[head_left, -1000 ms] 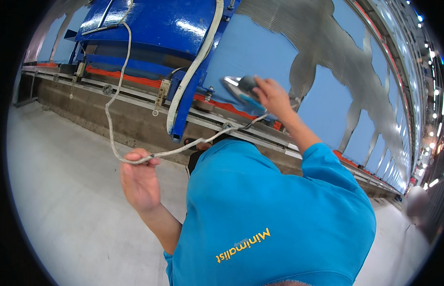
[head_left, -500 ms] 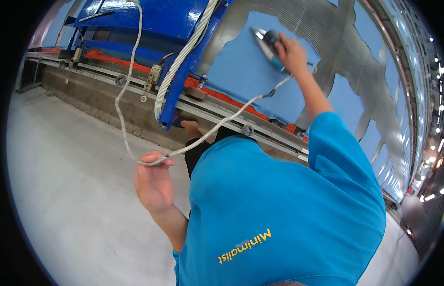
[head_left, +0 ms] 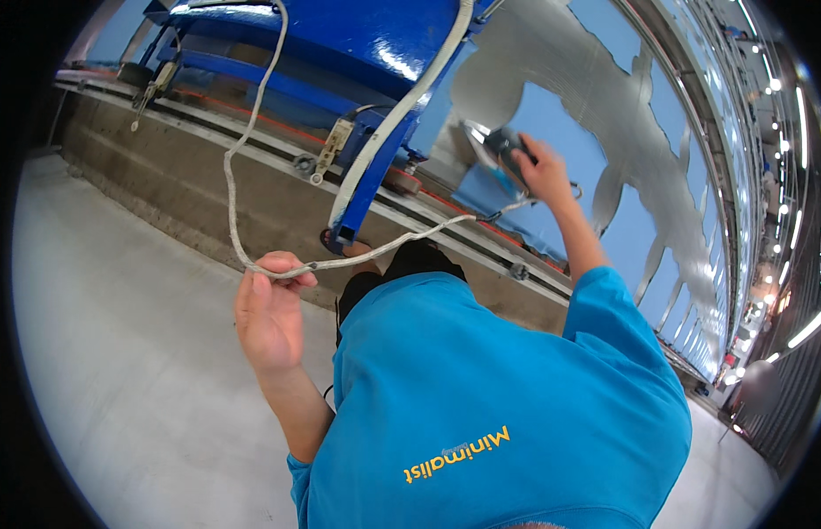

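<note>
My right hand [head_left: 544, 169] grips the dark handle of a clothes iron [head_left: 506, 150] with a silver, pointed front. The iron is over a light blue fabric piece [head_left: 481, 189] on the long metal table; motion blurs it, so contact is unclear. A pale, sleeved cord [head_left: 375, 255] runs from near the iron down to my left hand [head_left: 271, 322]. Held low over the pale floor, that hand pinches the cord between thumb and fingers. From there the cord loops up to the blue machine.
A large blue machine frame [head_left: 340, 53] stands on the table's left, with a white hose [head_left: 384, 132] along its near arm. A metal rail [head_left: 305, 165] follows the table edge. More blue fabric pieces [head_left: 560, 132] lie along the metal table surface [head_left: 604, 97].
The blue machine and rail now sit further right in view, closer to the iron. Less fabric shows around the iron. Both hands keep their holds, the left slightly higher in the picture.
</note>
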`<action>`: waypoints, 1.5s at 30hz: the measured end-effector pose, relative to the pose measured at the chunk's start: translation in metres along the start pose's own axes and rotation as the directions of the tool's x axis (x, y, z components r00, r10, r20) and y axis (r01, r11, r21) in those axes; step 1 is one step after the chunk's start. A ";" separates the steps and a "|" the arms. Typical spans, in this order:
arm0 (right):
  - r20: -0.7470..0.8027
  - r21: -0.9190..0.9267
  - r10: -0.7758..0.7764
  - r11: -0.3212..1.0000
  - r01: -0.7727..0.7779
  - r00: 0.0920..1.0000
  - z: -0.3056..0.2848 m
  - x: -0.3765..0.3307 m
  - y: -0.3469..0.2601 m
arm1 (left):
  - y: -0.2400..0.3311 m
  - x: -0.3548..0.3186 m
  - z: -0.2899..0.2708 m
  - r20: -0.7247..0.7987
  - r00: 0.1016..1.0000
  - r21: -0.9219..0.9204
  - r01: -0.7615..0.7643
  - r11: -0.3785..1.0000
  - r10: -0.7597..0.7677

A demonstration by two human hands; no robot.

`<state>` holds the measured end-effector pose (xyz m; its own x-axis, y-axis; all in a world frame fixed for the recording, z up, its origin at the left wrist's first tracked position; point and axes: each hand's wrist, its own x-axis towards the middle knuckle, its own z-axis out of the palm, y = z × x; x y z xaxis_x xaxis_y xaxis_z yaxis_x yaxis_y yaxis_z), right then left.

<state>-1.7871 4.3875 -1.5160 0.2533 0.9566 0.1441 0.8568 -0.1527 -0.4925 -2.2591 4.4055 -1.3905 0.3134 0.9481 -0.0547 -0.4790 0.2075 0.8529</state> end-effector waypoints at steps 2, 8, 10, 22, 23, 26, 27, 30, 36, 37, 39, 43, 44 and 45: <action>-0.049 -0.071 -0.041 0.997 0.038 0.998 0.014 0.045 -0.003 | 0.008 -0.004 -0.008 -0.015 1.000 0.012 0.008 1.000 -0.008; -0.097 -0.188 -0.067 0.981 0.048 0.993 0.021 0.191 -0.030 | 0.046 -0.024 -0.006 -0.113 0.992 0.030 0.060 0.998 -0.056; -0.110 -0.183 -0.029 0.983 0.009 0.993 0.035 0.220 -0.020 | 0.045 -0.031 -0.004 -0.137 0.988 0.029 0.081 0.996 -0.076; -0.166 -0.287 0.060 0.952 -0.107 0.984 0.090 0.241 0.047 | -0.016 -0.036 0.012 -0.194 0.965 0.066 0.190 0.979 -0.174; -0.176 -0.292 0.022 0.953 -0.073 0.984 0.092 0.224 0.049 | -0.020 -0.033 0.012 -0.186 0.969 0.077 0.178 0.981 -0.161; -0.198 -0.261 -0.069 0.965 0.015 0.978 0.084 0.147 0.028 | -0.014 -0.028 0.014 -0.166 0.981 0.081 0.115 0.990 -0.100; -0.175 -0.234 -0.070 0.972 0.028 0.982 0.084 0.119 0.017 | -0.015 -0.023 0.008 -0.163 0.984 0.076 0.089 0.993 -0.075; -0.105 -0.218 -0.040 0.976 0.016 0.994 0.092 0.045 -0.025 | -0.014 0.007 -0.008 -0.189 0.981 0.052 0.050 0.997 -0.040; -0.068 -0.058 -0.134 0.990 0.131 0.989 0.096 0.041 -0.023 | -0.018 0.054 -0.007 -0.194 0.976 0.044 0.110 0.993 -0.099; -0.068 -0.067 -0.098 0.993 0.094 0.993 0.092 0.059 -0.012 | -0.016 0.061 0.001 -0.185 0.977 0.066 0.117 0.991 -0.103; -0.094 -0.096 -0.063 0.994 0.054 0.994 0.088 0.100 0.020 | -0.015 0.072 0.020 -0.176 0.979 0.109 0.127 0.986 -0.107; -0.150 -0.184 0.011 0.982 -0.039 0.989 0.085 0.193 0.098 | -0.032 0.079 0.048 -0.219 0.970 0.072 0.126 0.989 -0.108; -0.168 -0.230 0.036 0.970 -0.075 0.985 0.082 0.204 0.108 | -0.039 0.078 0.052 -0.230 0.966 0.057 0.138 0.989 -0.121; -0.202 -0.221 0.047 0.971 -0.093 0.978 0.081 0.210 0.110 | -0.044 0.081 0.055 -0.232 0.966 0.048 0.128 0.991 -0.114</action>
<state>-1.6760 4.5915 -1.6092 0.3792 0.8783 0.2911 0.9077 -0.2919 -0.3015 -2.1669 4.4599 -1.4041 0.1667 0.9482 -0.2705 -0.3952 0.3156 0.8627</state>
